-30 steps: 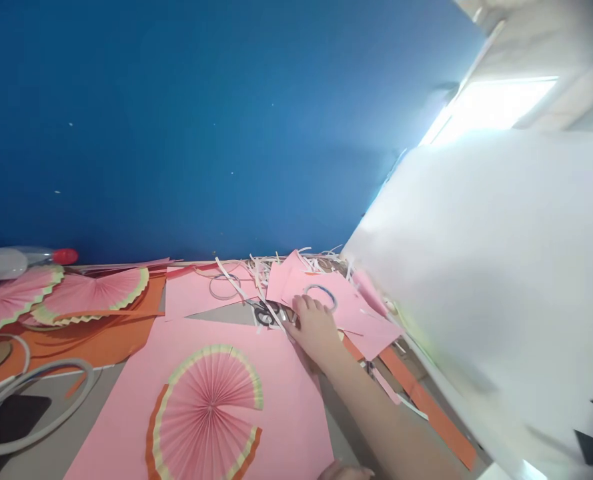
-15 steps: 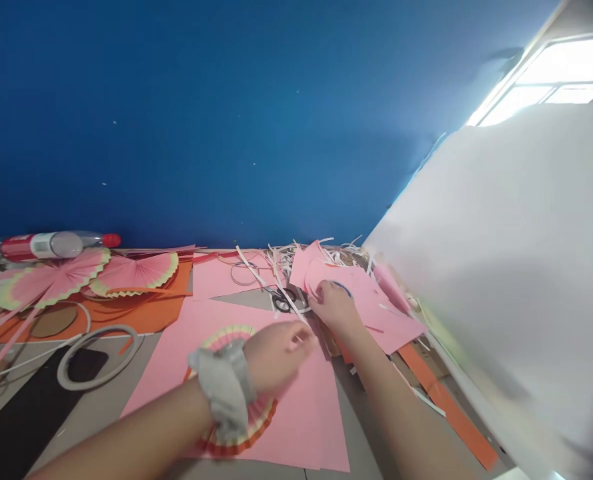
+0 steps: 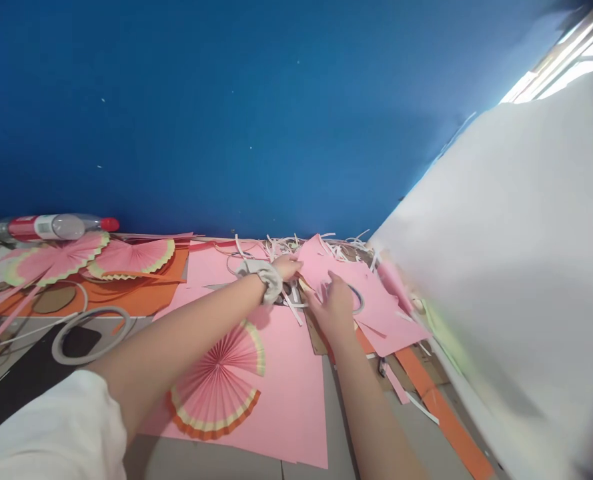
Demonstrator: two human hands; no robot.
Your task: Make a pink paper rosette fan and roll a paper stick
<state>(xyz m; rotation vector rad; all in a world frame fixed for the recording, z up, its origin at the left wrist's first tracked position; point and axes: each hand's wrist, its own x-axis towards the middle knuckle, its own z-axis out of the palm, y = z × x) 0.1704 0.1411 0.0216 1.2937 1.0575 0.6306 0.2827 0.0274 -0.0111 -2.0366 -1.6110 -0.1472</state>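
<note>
My left hand (image 3: pixel 287 267) reaches to the far side of the table, its fingers drawn together at the edge of the pink paper pile (image 3: pixel 381 313). What is between its fingertips is too small to tell. Just right of it, my right hand (image 3: pixel 333 308) is held over the pile, thumb and fingers apart. A small yellowish piece (image 3: pixel 304 285) shows near its thumb. Black-handled scissors (image 3: pixel 285 291) lie partly hidden beneath my left hand. Under my left forearm, a pleated pink paper fan (image 3: pixel 219 373) with yellow and orange edging rests on large pink sheets (image 3: pixel 291 387).
A roll of tape (image 3: pixel 359 300) lies beside my right hand. White paper strips (image 3: pixel 346 250) are heaped by the blue wall (image 3: pixel 256 133). To the left are pleated fans (image 3: pixel 131 257), a plastic bottle (image 3: pixel 56 227), a pale ring (image 3: pixel 61 347) and a dark flat object (image 3: pixel 16 380).
My left hand has moved forward from above the fan to the pile, uncovering the fan. My right hand stays over the pile, its fingers more spread.
</note>
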